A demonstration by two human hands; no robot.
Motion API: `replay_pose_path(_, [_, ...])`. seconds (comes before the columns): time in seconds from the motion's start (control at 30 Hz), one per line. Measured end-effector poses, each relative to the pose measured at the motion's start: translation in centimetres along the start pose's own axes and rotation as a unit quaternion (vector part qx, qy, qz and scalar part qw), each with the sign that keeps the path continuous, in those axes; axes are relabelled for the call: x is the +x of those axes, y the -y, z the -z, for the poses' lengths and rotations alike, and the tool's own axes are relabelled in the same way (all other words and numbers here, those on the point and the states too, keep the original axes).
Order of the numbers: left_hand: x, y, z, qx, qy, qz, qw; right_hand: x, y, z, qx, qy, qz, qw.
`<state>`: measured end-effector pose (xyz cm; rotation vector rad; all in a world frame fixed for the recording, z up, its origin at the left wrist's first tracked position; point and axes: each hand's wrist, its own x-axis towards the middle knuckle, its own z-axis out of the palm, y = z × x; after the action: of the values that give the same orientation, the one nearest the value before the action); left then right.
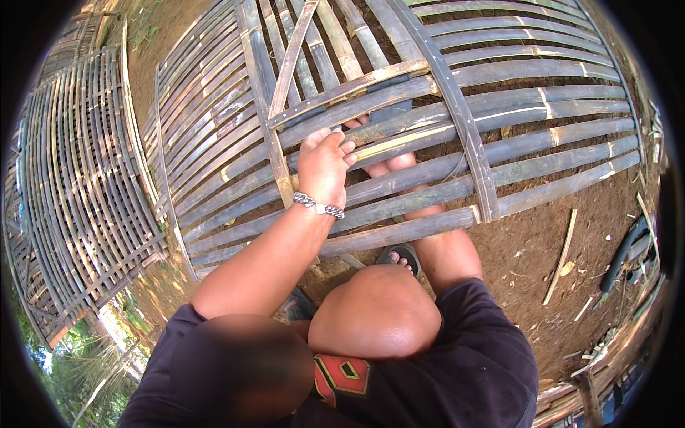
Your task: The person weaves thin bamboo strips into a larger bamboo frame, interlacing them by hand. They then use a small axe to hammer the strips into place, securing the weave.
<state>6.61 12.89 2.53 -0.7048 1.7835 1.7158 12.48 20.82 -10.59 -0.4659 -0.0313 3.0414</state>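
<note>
A bamboo slat panel (514,171) with dark cross strips lies in front of me. My left hand (326,160), with a chain bracelet (317,205) at its wrist, is on top of the panel. Its fingers are curled in beside a bamboo slat (407,132); whatever they grip is too small or hidden to name. From below, my right hand (389,165) reaches up under the same slats. Parts of it show through the gaps near my left fingers, but most of its fingers are hidden. A thin wire-like loop (465,160) hangs by the right cross strip (467,135).
Another slatted bamboo panel (85,171) stands at the left. Loose bamboo strips (561,255) lie on the brown soil (521,264) to the right, near a dark curved object (621,253). My knee (378,314) and a sandalled foot (401,257) are close to the panel's near edge.
</note>
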Motion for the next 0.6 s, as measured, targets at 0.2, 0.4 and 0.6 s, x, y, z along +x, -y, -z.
replay_pose_path(0.2, [4.6,-3.1,1.7,0.626,0.06,-0.452,0.632,-0.3,0.4,-0.9,0.006,-0.013,-0.005,1.0])
replay_pose_path(0.4, [7.0,-5.4,-0.7,0.729,0.125,-0.54,0.402,-0.6,0.4,-1.1,0.006,-0.034,0.001,0.999])
replay_pose_path(0.6, [8.2,-6.1,-3.8,0.813,0.189,-0.484,0.263,-0.9,0.4,0.0,-0.031,-0.01,0.02,0.999])
